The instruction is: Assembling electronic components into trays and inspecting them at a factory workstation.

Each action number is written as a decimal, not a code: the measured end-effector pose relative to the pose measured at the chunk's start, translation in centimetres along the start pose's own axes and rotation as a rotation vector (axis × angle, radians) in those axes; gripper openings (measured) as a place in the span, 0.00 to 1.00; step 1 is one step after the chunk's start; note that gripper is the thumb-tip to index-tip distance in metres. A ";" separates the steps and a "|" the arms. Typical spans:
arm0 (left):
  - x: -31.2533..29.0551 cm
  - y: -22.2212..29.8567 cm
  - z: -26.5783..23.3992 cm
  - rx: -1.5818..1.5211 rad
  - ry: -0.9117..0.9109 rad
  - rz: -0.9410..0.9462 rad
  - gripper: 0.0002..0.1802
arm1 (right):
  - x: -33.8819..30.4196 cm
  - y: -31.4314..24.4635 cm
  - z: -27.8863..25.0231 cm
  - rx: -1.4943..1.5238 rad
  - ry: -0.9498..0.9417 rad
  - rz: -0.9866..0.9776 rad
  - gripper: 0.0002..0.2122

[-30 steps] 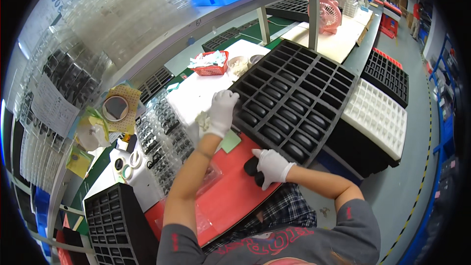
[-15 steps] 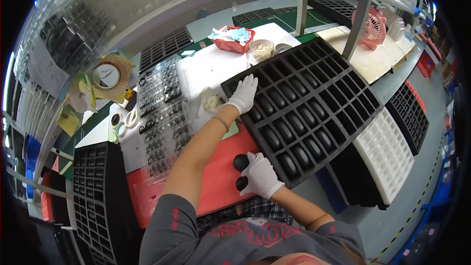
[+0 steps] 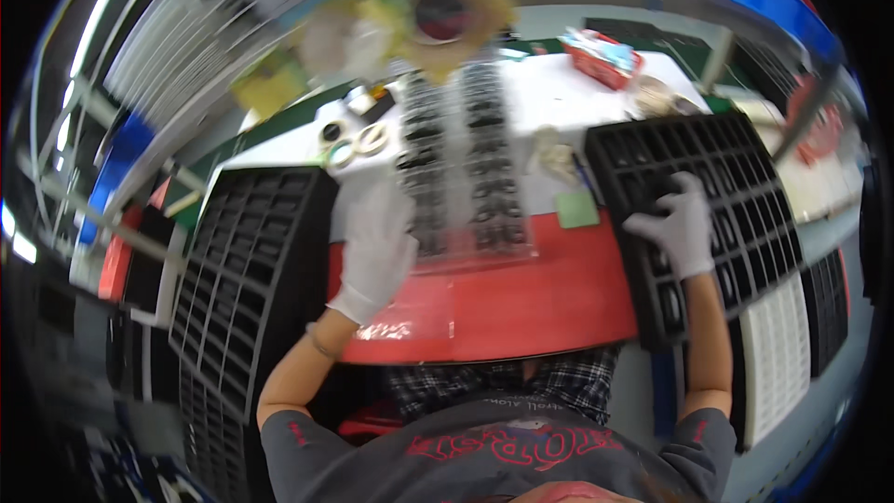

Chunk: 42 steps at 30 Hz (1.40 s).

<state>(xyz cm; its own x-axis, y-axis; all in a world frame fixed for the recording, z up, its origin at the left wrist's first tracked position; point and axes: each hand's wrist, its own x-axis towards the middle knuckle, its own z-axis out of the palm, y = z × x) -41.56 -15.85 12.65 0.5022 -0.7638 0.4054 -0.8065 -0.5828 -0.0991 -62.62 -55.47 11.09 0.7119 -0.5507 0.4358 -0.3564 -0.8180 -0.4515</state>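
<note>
My right hand [image 3: 687,228], in a white glove, is over the near left part of the black compartment tray [image 3: 787,251] on the right. Its thumb and fingers curve around a dark rounded piece [image 3: 659,190], whose outline merges with the tray. Several of that tray's pockets hold black oblong pieces. My left hand [image 3: 374,247], gloved too and blurred, is above the table left of the clear plastic trays [image 3: 456,196]. Its fingers appear stretched out and the thumb stands apart, with nothing visible in them. Small dark parts fill those clear trays.
A red mat [image 3: 549,293] covers the table's near side. Another black compartment tray [image 3: 279,224] stands at the left. Tape rolls [image 3: 372,140], a green square [image 3: 577,210] and a red basket [image 3: 603,65] lie farther back. A blurred clock-like disc [image 3: 440,15] hangs overhead.
My view has swung left. My left hand has left the right-hand black tray and moved to the clear trays' left side. My right hand has moved from the red mat to over that black tray.
</note>
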 end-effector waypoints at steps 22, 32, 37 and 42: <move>-28.8 -29.9 0.0 0.531 -0.047 -0.933 0.31 | 16.3 15.4 10.4 -0.591 -0.041 0.288 0.35; -23.6 -28.4 -2.0 0.423 -0.196 -1.161 0.40 | 16.0 13.5 10.7 -0.681 -0.395 0.352 0.36; -22.3 -26.6 -1.4 0.396 0.031 -1.076 0.31 | 13.0 12.8 11.6 -0.706 -0.307 0.379 0.43; -23.3 -28.0 -0.4 0.378 0.388 -0.722 0.43 | 0.4 7.4 9.4 -0.623 -0.297 -0.288 0.46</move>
<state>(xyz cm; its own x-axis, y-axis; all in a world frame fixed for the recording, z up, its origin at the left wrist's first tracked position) -30.80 18.35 6.39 0.6508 -0.0694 0.7561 -0.1452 -0.9888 0.0343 -59.25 -60.14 0.61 0.9308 -0.3047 0.2019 -0.3453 -0.9143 0.2119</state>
